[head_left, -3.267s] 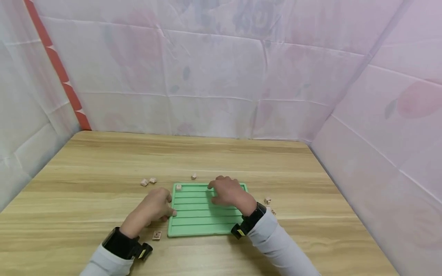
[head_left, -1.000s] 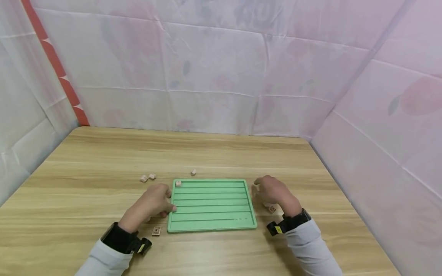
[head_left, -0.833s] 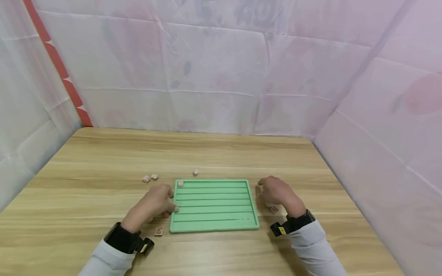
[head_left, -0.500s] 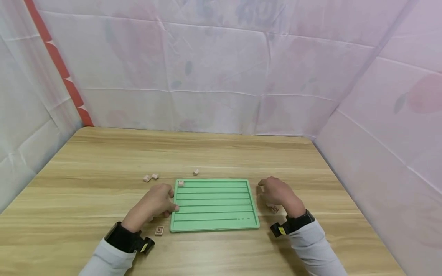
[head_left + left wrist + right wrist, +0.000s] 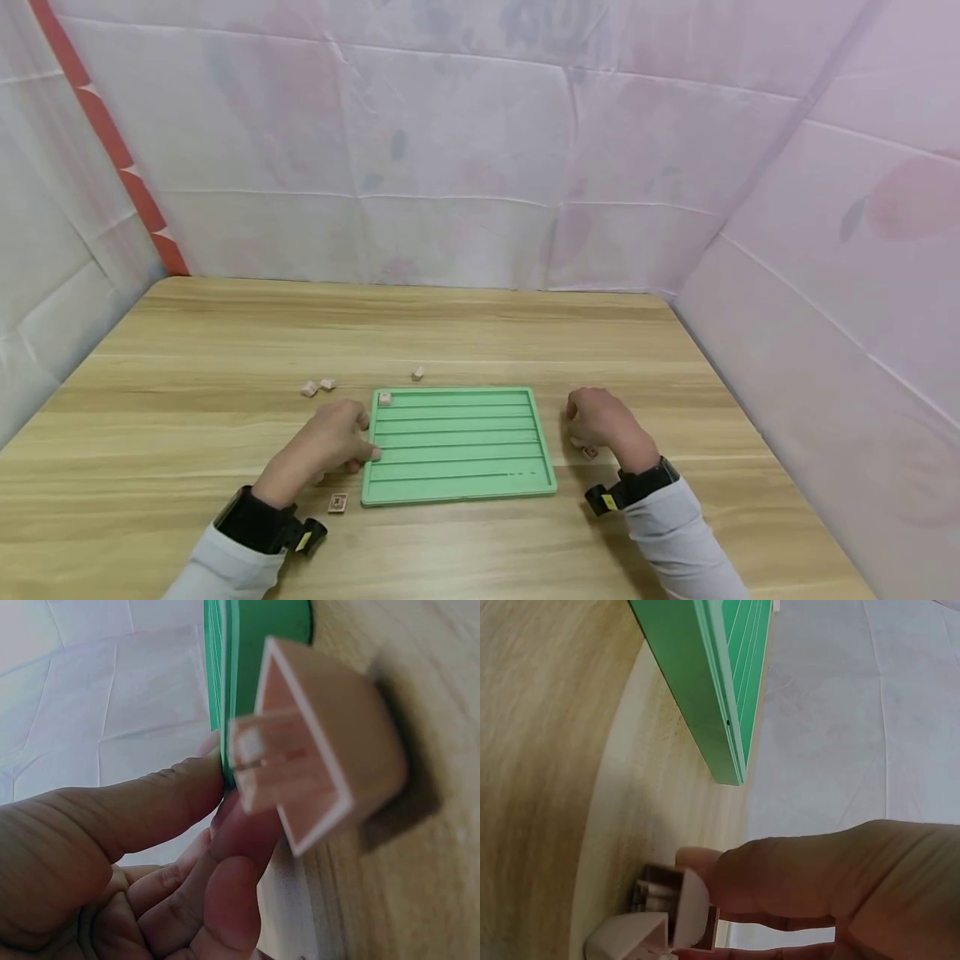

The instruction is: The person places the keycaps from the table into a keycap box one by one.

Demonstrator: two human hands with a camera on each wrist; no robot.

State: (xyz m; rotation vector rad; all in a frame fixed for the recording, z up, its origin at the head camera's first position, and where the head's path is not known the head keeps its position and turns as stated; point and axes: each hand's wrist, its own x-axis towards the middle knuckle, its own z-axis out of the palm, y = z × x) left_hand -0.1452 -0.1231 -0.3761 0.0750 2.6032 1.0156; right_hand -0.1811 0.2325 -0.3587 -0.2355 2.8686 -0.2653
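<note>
My left hand was at left edge of tray, right hand past its right, block in its far-left corner.

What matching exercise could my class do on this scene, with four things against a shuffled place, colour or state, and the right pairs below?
1. Left hand
2. Right hand
3. Ridged tray
4. Hollow piece by the tray's near left corner

A. green
B. lying open side up on the wooden table
C. gripping the tray's left edge
D. at small pieces right of the tray

Pairs: 1-C, 2-D, 3-A, 4-B
</note>
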